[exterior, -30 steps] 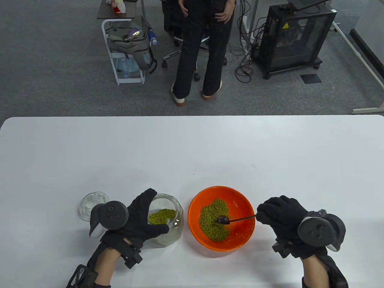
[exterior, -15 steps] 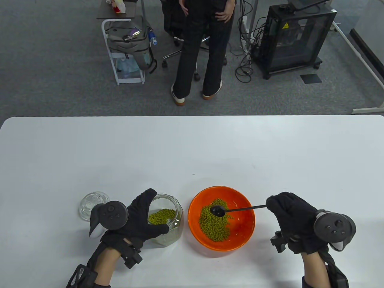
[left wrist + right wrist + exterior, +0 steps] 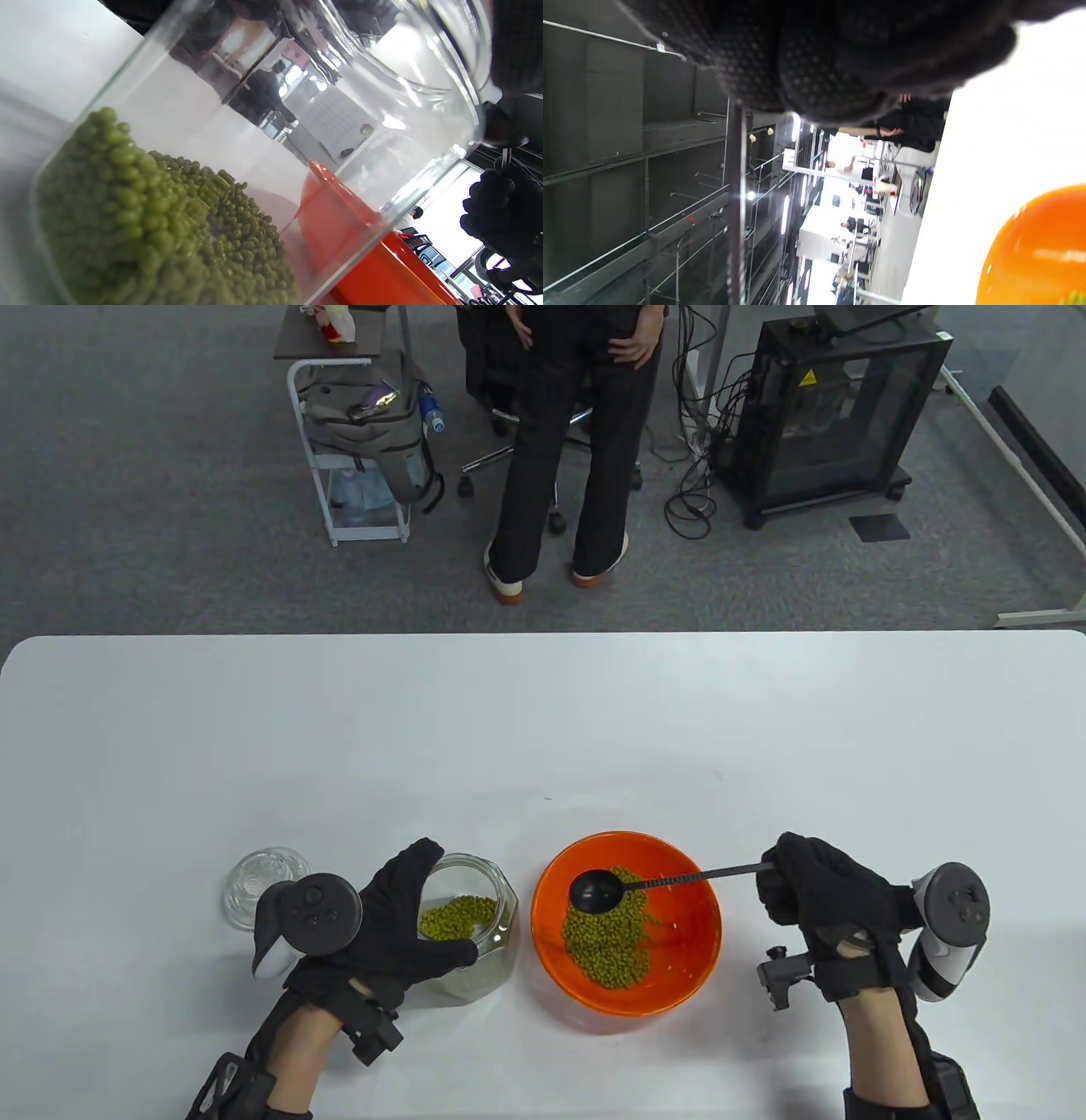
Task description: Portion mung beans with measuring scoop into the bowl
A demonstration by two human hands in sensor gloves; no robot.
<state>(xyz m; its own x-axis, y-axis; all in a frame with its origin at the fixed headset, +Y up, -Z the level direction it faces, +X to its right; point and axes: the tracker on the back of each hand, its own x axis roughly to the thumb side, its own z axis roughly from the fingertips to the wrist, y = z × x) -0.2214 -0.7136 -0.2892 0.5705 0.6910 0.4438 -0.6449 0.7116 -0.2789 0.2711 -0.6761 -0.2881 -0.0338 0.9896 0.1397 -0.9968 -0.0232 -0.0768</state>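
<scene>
Both hands [image 3: 399, 925] wear black gloves with dark-and-white trackers [image 3: 301, 920] and black wrist straps.

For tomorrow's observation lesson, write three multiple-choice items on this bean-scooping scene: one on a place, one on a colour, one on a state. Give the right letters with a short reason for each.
1. Where does the glass lid lie?
A. On the jar's mouth
B. On the table, left of the jar
C. Inside the bowl

2. What colour is the bowl?
A. Orange
B. Blue
C. White

3. What is the state of the scoop?
A. Lying flat on the table
B. Buried in the jar
C. Held by its handle over the bowl, showing no beans

Answers:
1 B: the lid sits on the table beside the left hand, which grips the open glass jar.
2 A: its rim and inner wall are orange around the mung beans.
3 C: the right hand holds the handle, and the dark cup looks empty above the pile.
</scene>
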